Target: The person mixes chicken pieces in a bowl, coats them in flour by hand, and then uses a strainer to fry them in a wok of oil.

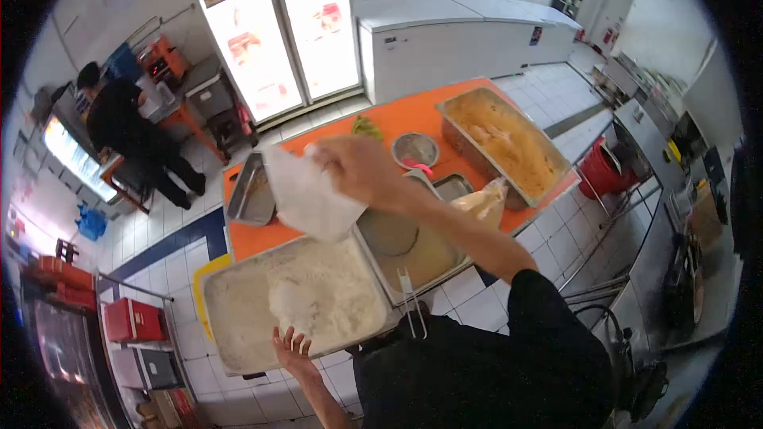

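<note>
My right hand [358,168] is raised over the orange table [401,119] and grips a white bag [306,195] by its top, tilted above a metal tray of white flour [298,298]. A heap of flour lies in the tray's middle. My left hand [291,347] rests with fingers spread on the tray's near rim. Right of that tray stands a second tray [413,250] holding pale batter, with metal tongs [409,302] on its near edge.
A large pan of orange marinated pieces [509,143] sits at the table's far right, beside a round metal bowl [415,148] and an empty tray [253,191]. A person in black [131,131] stands far left by a counter. Fridges and chest freezers line the back wall.
</note>
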{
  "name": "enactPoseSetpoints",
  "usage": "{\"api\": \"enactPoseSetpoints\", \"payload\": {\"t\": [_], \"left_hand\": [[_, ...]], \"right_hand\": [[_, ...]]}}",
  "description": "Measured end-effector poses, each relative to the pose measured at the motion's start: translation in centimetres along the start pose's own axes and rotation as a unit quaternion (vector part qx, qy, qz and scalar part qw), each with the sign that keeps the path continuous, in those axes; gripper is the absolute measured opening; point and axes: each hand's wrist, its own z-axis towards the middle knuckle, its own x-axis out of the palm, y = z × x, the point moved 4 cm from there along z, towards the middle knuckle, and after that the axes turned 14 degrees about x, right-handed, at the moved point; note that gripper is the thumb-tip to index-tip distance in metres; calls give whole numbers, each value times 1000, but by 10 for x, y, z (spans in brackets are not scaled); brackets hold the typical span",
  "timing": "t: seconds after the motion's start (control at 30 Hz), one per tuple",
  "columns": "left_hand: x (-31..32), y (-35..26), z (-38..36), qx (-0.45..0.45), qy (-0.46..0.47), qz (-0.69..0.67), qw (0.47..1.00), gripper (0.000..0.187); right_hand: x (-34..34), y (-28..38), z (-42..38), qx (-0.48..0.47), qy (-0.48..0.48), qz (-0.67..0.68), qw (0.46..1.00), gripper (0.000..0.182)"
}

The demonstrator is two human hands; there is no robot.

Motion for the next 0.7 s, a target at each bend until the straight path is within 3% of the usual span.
{"api": "enactPoseSetpoints", "payload": {"t": [0.03, 0.17, 0.27, 0.33, 0.4, 0.43, 0.47, 0.53, 0.7], "left_hand": [[15, -3, -4, 11, 19, 13, 1000, 51], [69, -4, -10, 40, 67, 15, 997, 48], [105, -9, -18, 58, 82, 42, 994, 48], [117, -3, -24, 69, 105, 64, 990, 47], [125, 6, -30, 87, 126, 58, 987, 46], [126, 7, -35, 99, 131, 56, 985, 46], [125, 8, -38, 102, 120, 65, 985, 45], [124, -2, -46, 106, 91, 110, 984, 42], [98, 4, -29, 113, 70, 242, 961, 32]], "right_hand": [[-28, -18, 2, -6, -36, -6, 999, 17], [-96, -104, 20, 40, 19, -181, 983, 19], [-107, -179, 14, 57, 22, -251, 966, 13], [-122, -195, -1, 7, 40, -275, 961, 12], [-119, -270, -3, 29, 62, -334, 940, 14], [-120, -283, -6, 15, 45, -329, 943, 13], [-123, -302, -12, 67, 112, -362, 923, 15], [-125, -325, -31, 38, 83, -310, 946, 18], [-124, -367, -78, 126, 106, -302, 939, 18]]}}
